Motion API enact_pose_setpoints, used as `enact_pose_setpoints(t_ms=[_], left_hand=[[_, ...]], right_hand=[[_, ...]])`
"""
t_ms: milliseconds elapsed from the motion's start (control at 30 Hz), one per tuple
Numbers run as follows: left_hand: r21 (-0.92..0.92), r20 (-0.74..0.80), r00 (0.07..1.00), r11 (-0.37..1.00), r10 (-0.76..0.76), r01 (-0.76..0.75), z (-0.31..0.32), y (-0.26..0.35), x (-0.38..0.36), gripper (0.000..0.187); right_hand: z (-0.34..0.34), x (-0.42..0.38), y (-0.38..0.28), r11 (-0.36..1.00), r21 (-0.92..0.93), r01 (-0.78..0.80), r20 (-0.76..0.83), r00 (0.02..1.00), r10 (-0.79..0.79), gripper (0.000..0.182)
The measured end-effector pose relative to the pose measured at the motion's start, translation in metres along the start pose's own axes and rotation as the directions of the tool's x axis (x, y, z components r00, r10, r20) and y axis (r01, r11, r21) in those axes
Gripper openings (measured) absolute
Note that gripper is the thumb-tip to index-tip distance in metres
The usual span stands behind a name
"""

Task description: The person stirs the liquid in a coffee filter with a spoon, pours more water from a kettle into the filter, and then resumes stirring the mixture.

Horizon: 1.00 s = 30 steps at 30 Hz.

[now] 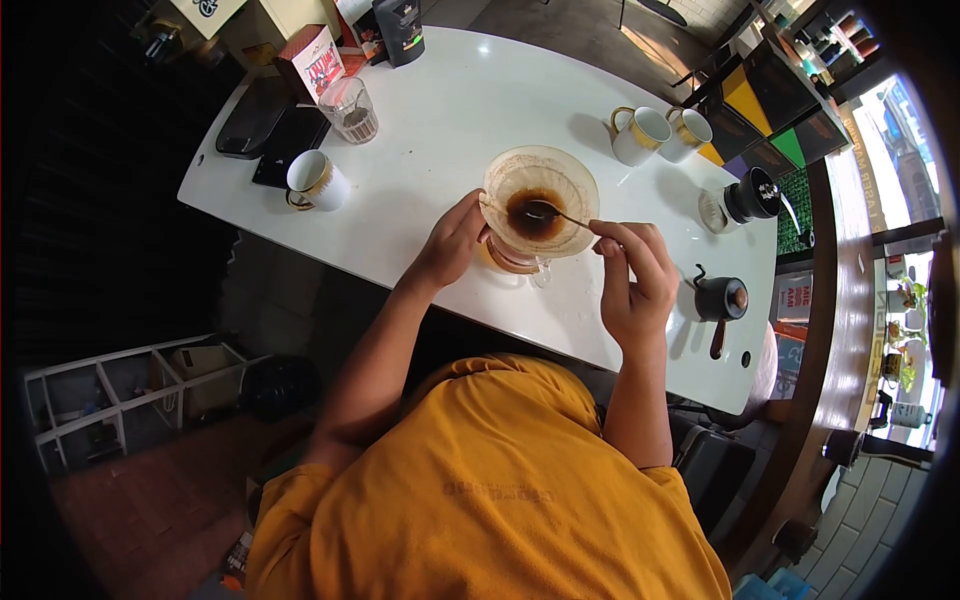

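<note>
A cone dripper with a paper filter [567,178] sits on a glass server [512,262] near the table's front edge. Dark coffee [530,222] lies in the bottom of the filter. My left hand [455,240] pinches the dripper's left rim. In my right hand [640,275] is a thin metal spoon [573,219], gripped by its handle between thumb and fingers. The spoon's bowl dips into the coffee at the filter's middle.
On the white table [450,110] stand a white mug [318,182] and a ribbed glass [350,112] at left, two mugs [640,137] at back right, a grinder [750,197] and a black kettle [722,298] at right. Coffee bags [400,32] stand at the back.
</note>
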State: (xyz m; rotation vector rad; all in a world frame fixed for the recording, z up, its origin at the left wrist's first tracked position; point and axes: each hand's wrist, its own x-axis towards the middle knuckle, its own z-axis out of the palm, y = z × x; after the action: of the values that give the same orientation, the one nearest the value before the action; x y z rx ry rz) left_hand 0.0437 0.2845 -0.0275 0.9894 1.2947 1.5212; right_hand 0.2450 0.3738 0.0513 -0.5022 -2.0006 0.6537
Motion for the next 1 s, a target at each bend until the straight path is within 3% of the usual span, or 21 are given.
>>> enact_pose_setpoints(t_ms=[200,367,433,533,700,867,1000], left_hand=[[0.021,0.001,1.000,1.000,-0.011,0.011,0.000,-0.001,0.000,0.036],[-0.019,-0.011,1.000,1.000,-0.019,0.019,0.002,-0.002,0.001,0.037],[-0.035,-0.023,1.000,0.999,-0.018,0.017,0.003,-0.002,0.000,0.038],[0.040,0.014,0.999,0.999,-0.034,0.034,-0.002,-0.003,0.001,0.038],[-0.007,-0.012,1.000,1.000,-0.003,0.003,0.002,-0.003,0.001,0.038],[0.013,-0.030,1.000,1.000,0.000,0.000,0.003,-0.007,-0.004,0.036],[0.049,-0.012,1.000,0.999,0.022,-0.022,0.005,-0.008,-0.003,0.034]], right_hand=[[0.003,-0.003,0.004,0.999,-0.019,0.033,0.078,0.996,-0.032,0.015],[0.004,-0.003,0.007,0.998,-0.058,0.020,0.073,0.997,-0.016,0.016],[0.002,-0.001,0.005,0.999,-0.045,0.014,-0.002,1.000,-0.014,0.017],[-0.001,0.003,0.006,0.995,-0.079,0.056,-0.001,0.998,-0.056,0.018],[0.004,-0.003,0.010,0.996,-0.085,0.033,0.042,0.999,-0.029,0.016],[0.006,-0.015,0.004,0.995,0.068,-0.075,0.020,0.997,0.074,0.016],[0.003,-0.016,-0.002,0.995,0.097,-0.036,-0.004,0.999,0.037,0.016]])
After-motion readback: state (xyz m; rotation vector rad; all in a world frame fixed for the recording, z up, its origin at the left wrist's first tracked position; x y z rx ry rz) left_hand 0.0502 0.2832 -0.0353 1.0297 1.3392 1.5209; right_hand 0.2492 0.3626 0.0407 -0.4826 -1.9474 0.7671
